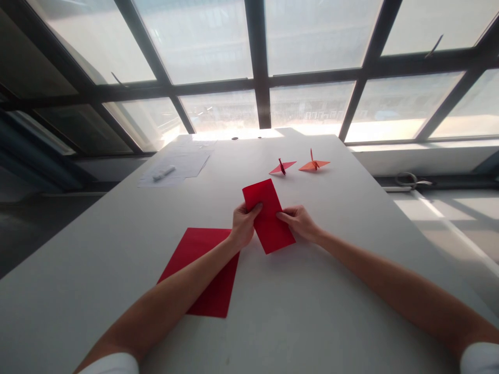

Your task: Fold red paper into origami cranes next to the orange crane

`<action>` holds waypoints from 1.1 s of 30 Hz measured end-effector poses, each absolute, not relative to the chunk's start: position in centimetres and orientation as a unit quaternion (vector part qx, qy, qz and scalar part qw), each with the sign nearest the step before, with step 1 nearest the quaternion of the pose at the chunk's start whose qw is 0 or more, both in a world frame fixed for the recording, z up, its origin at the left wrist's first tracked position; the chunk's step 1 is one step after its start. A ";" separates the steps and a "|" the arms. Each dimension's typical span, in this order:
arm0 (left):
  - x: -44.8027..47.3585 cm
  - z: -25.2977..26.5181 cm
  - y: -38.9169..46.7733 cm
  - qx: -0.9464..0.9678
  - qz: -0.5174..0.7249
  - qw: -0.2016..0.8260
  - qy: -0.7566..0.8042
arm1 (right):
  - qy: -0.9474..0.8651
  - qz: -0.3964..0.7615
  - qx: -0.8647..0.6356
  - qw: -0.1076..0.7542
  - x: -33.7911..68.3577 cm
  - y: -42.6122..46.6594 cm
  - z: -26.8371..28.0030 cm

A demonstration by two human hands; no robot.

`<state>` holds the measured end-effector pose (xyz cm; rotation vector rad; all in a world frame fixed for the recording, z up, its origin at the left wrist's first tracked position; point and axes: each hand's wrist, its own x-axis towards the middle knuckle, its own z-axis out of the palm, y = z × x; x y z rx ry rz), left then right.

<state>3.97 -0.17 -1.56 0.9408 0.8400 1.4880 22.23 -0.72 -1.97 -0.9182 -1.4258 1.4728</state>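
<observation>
A red sheet of paper (271,210), shaped as a narrow rectangle and apparently folded, is held up at a tilt above the table. My left hand (245,222) grips its left edge, thumb on the front face. On the opposite edge, my right hand (298,221) pinches the paper between thumb and fingers. The fingers behind the paper are hidden. Under my left forearm lies a larger flat red sheet (212,291), partly covered by the arm.
Beyond my hands, a pinkish-red paper crane (283,167) and an orange paper crane (314,164) stand on the white table (312,311). White papers (187,163) lie at the far left with a small white object (164,173) on them. Dark-framed windows rise behind.
</observation>
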 end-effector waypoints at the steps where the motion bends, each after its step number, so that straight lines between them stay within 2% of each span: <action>1: 4.0 -1.5 -0.2 0.402 0.632 0.559 0.356 | -0.572 0.591 -0.367 0.433 22.2 -0.7 -2.0; 33: 4.2 -1.7 -0.5 0.398 0.625 0.558 0.374 | -0.590 0.585 -0.351 0.432 22.3 -0.9 -1.4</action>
